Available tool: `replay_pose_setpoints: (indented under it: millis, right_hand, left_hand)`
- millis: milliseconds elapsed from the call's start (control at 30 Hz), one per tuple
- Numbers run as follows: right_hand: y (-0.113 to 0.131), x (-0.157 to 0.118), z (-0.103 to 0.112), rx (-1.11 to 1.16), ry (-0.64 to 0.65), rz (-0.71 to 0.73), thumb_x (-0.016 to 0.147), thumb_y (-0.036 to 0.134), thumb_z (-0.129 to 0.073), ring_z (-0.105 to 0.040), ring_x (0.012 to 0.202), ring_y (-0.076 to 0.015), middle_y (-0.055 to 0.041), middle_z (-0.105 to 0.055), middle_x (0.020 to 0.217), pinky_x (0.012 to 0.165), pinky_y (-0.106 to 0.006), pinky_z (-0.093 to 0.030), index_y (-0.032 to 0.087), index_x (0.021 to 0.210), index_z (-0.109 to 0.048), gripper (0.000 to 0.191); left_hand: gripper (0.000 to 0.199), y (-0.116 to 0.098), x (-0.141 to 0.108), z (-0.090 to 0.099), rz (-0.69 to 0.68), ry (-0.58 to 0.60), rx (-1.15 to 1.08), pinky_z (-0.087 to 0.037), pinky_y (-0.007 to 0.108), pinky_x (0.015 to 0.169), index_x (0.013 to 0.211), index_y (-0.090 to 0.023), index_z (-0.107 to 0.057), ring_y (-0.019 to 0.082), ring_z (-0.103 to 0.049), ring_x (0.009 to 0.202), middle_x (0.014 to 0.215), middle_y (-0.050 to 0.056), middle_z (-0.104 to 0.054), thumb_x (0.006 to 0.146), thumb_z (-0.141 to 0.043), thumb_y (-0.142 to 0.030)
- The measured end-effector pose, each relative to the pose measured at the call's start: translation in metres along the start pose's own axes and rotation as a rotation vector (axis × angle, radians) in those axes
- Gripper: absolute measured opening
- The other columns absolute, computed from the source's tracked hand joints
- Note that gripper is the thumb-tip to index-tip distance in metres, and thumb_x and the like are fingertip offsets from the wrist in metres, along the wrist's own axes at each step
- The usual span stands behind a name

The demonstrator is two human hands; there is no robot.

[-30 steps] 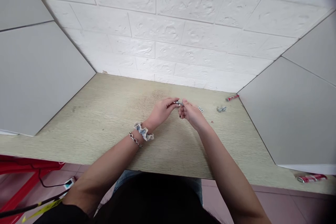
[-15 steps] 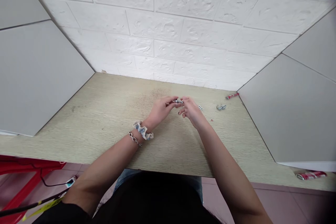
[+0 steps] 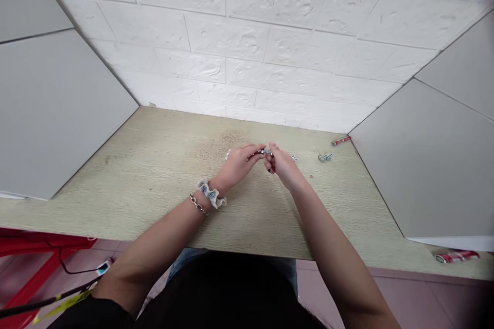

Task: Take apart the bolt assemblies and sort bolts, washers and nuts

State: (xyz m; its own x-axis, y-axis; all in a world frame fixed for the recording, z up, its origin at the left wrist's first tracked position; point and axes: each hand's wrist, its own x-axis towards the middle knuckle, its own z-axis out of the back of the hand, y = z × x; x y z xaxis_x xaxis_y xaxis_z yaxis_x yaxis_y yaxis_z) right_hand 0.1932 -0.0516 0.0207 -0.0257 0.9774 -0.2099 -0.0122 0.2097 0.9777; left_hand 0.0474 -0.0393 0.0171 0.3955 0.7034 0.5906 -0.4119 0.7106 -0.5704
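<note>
My left hand (image 3: 240,163) and my right hand (image 3: 280,163) meet above the pale wood-grain tabletop (image 3: 127,180). Their fingertips pinch a small metal bolt (image 3: 266,152), and a thin red part extends from it toward my left fingers. My fingers hide part of the bolt. Right of my right hand lie a small metal fitting (image 3: 294,158) and a cluster of metal bolts (image 3: 325,157). A tiny pale metal piece (image 3: 227,154) lies just beyond my left hand. My left wrist wears a fabric scrunchie (image 3: 211,194) and a chain bracelet (image 3: 198,205).
A white brick-textured wall (image 3: 231,36) rises behind the table, with grey panels (image 3: 57,113) on both sides. A red-handled tool (image 3: 341,140) lies at the far right corner. A red-and-silver cylinder (image 3: 455,257) sits near the front right. A red frame (image 3: 34,262) stands at lower left.
My hands have come closer together around the bolt, and my left hand has shifted right. A tiny pale piece now shows beyond my left hand.
</note>
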Motion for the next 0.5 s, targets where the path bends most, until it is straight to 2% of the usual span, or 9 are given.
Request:
replay_pose_setpoints:
  millis: [200,400,500]
  right_hand:
    - [0.0,0.002,0.0,0.142,0.059,0.085,0.064,0.062,-0.059,-0.038,0.047,-0.0061,0.0028,-0.047,0.056,0.042,-0.02,-0.028,0.017,0.065,-0.047,0.047]
    - [0.006,-0.002,-0.002,0.235,0.042,0.159,0.059,0.044,-0.07,-0.043,0.054,-0.0059,0.0027,-0.052,0.063,0.05,-0.02,-0.034,0.017,0.076,-0.052,0.037]
    - [0.01,-0.004,-0.004,0.283,0.024,0.158,0.055,0.035,-0.073,-0.049,0.061,-0.0074,0.0034,-0.054,0.067,0.056,-0.021,-0.038,0.02,0.083,-0.05,0.04]
  left_hand:
    - [0.022,0.0,0.001,0.001,0.143,-0.041,-0.06,-0.049,0.025,0.075,0.102,-0.016,-0.063,0.014,-0.062,0.08,0.092,0.006,-0.066,0.083,-0.054,-0.021]
    - [0.023,-0.001,0.003,0.003,0.254,-0.044,-0.09,-0.049,0.028,0.077,0.102,-0.016,-0.064,0.015,-0.062,0.081,0.092,0.006,-0.067,0.082,-0.055,-0.023]
    - [0.023,-0.002,0.003,0.004,0.271,-0.049,-0.094,-0.049,0.028,0.077,0.101,-0.016,-0.064,0.015,-0.062,0.082,0.093,0.006,-0.067,0.081,-0.056,-0.024]
